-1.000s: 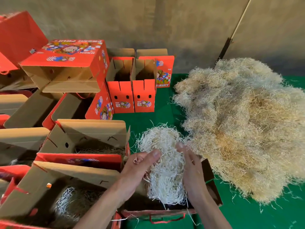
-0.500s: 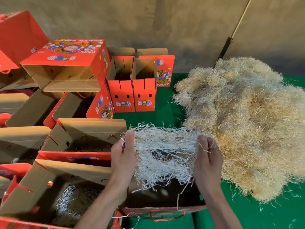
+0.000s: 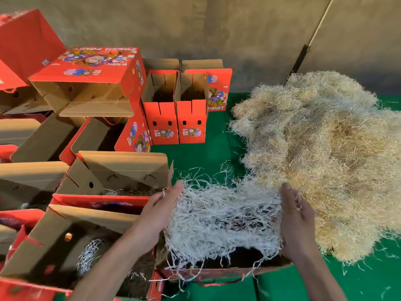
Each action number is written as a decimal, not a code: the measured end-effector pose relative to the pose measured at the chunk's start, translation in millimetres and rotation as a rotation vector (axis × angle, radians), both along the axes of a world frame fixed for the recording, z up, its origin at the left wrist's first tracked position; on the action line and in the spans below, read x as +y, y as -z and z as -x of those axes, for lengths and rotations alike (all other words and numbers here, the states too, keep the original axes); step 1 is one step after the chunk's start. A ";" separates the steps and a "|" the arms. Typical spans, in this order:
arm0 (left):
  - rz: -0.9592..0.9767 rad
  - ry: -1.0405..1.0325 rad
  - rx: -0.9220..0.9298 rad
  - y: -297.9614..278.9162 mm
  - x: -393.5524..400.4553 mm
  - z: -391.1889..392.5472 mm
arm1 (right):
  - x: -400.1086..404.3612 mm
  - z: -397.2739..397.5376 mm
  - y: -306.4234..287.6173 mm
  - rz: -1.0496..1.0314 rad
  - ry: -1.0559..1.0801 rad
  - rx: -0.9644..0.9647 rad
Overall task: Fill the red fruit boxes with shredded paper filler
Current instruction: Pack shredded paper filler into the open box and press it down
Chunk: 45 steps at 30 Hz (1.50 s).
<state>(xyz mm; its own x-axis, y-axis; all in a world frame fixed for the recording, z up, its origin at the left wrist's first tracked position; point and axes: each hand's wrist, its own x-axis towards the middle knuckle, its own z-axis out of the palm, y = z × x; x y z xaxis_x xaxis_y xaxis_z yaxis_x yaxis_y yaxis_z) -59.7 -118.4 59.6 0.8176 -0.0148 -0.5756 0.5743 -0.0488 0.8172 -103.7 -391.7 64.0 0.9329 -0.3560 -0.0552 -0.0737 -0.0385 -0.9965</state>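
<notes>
Over the open red box (image 3: 227, 272) at the near edge of the green counter (image 3: 206, 153), the head view shows the left hand (image 3: 160, 213) and the right hand (image 3: 297, 222) holding a wad of white shredded paper (image 3: 223, 216) between them, fingers curled into its two ends, so that it is stretched wide like a mat, probably to cover the whole bottom of the box when it goes down. Just to the right lies the big pile of filler (image 3: 325, 159), within easy reach, while the boxes on the left (image 3: 112, 185) stand open with some filler already inside, and two narrow boxes (image 3: 175, 122) wait further back.
</notes>
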 end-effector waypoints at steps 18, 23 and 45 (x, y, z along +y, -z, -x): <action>-1.023 1.052 -0.130 47.0 -28.7 -0.7 | -17.9 -0.3 41.4 0.874 -0.986 0.615; -1.176 1.093 -0.174 54.2 -44.3 -6.6 | -14.3 -12.6 50.0 1.086 -0.840 0.366; -1.437 2.149 -0.009 129.2 -97.2 -33.5 | 48.2 -60.4 133.9 1.866 -1.523 0.132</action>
<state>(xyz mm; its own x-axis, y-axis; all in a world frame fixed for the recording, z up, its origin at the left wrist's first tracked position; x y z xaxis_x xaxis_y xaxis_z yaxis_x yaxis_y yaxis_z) -26.1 -215.6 -69.7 0.2593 -0.1831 -0.9483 -0.8806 -0.4480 -0.1543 -43.3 -343.5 -69.9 0.5003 0.5553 -0.6643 0.8103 -0.5707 0.1331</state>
